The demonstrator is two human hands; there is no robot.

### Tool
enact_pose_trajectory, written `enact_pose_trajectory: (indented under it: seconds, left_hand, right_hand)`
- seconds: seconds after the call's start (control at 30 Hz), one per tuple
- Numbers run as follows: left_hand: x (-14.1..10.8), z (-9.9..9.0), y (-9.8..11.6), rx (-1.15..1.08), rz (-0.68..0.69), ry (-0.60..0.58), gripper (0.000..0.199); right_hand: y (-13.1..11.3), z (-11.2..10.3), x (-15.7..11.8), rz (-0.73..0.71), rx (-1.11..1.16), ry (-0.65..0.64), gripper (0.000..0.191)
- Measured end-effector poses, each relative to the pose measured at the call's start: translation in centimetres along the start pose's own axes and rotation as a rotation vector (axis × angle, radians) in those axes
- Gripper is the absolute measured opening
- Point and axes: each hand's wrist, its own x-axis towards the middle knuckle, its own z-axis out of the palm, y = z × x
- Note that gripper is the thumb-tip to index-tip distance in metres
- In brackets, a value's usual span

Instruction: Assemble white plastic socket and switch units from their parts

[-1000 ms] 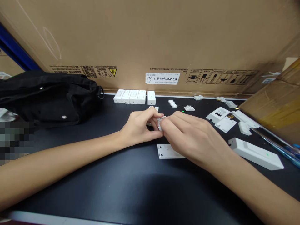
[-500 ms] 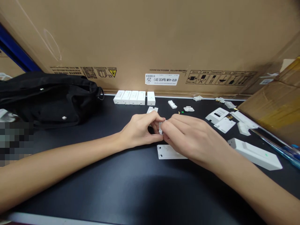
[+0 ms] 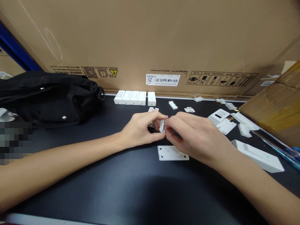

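Between my two hands, just above the black table, is a small white plastic part (image 3: 162, 126). My left hand (image 3: 142, 129) pinches it between thumb and forefinger. The fingertips of my right hand (image 3: 191, 132) are closed against its right side, and they hide some of it. Under my right hand lies a flat white plate (image 3: 172, 153) with small dark holes near its corners. Behind my left hand, another white piece with a notched edge (image 3: 153, 109) shows in part.
A row of white switch-like boxes (image 3: 133, 97) stands by the big carton (image 3: 150, 37). Loose white parts (image 3: 189, 109) lie to its right. A long white housing (image 3: 260, 156) is beside my right forearm. A black bag (image 3: 51, 100) sits left, a taped carton (image 3: 274, 97) right.
My right hand has shifted slightly right, fingers pulled back a little, so more of the small white part and the flat plate shows. My left hand still holds the part.
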Motion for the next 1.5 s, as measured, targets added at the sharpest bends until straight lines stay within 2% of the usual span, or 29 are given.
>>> enact_pose_trajectory:
  seconds: [0.33,0.43,0.57,0.7,0.97,1.5]
  left_hand:
    - [0.4,-0.3,0.0,-0.093,-0.030,-0.004,0.031]
    - [0.4,-0.1,-0.2,-0.190,-0.033,0.017,0.035]
    - [0.3,0.1,-0.3,-0.271,-0.012,0.036,0.038]
    - [0.3,0.1,-0.3,-0.276,-0.013,0.038,0.040]
    - [0.3,0.0,-0.1,-0.296,-0.054,0.019,0.039]
    - [0.3,-0.2,0.0,-0.370,-0.058,0.008,0.038]
  right_hand:
    - [0.5,-0.5,-0.2,0.060,0.098,-0.084,0.014]
    - [0.8,-0.8,-0.3,0.071,0.165,-0.036,0.013]
    - [1.2,-1.2,-0.3,0.137,0.189,0.095,0.012]
    - [1.7,-1.3,-0.4,0.189,0.150,0.125,0.013]
    - [2.1,-0.7,-0.5,0.173,0.185,0.084,0.010]
    - [2.4,-0.6,-1.1,0.046,0.424,-0.126,0.011]
